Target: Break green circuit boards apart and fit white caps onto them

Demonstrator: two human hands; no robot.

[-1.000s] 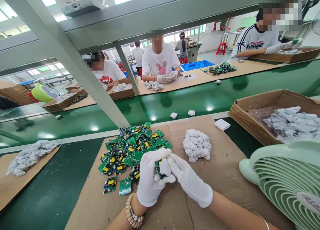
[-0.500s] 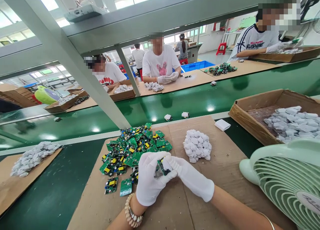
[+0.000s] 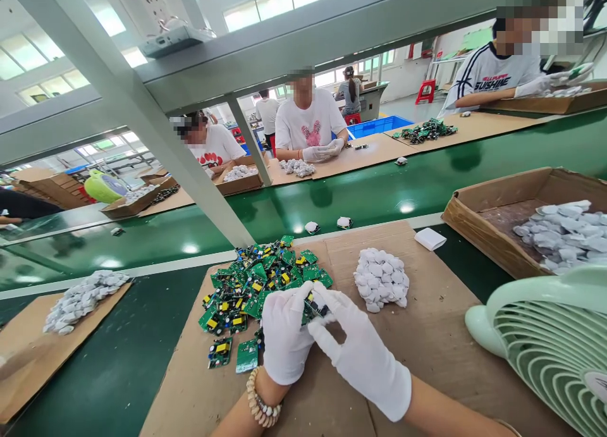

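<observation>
In white gloves, both my hands meet over the cardboard sheet around a small green circuit board (image 3: pixel 315 307) with dark components. My left hand (image 3: pixel 286 336) grips it from the left. My right hand (image 3: pixel 365 356) has thumb and fingertips at the board's right side, with a gap between them; the fingers partly cover the board. Just behind my left hand spreads a heap of green circuit boards (image 3: pixel 265 272) with yellow and black parts. Two single boards, one face up (image 3: pixel 220 352) and one showing its green side (image 3: pixel 247 356), lie nearer me. A pile of white wrapped pieces (image 3: pixel 382 280) sits beyond my right hand.
A pale green fan (image 3: pixel 545 336) stands close on the right, before a cardboard box (image 3: pixel 502 234) of white pieces. Behind the cardboard runs a green conveyor belt (image 3: pixel 374 190) carrying several boards. A grey slanted post (image 3: pixel 190 165) rises at left. Gloved co-workers sit across the belt.
My right hand's fingers have spread from a close pinch, with thumb and forefinger now apart at the board. The board has turned in my hands. Items on the belt have shifted slightly left.
</observation>
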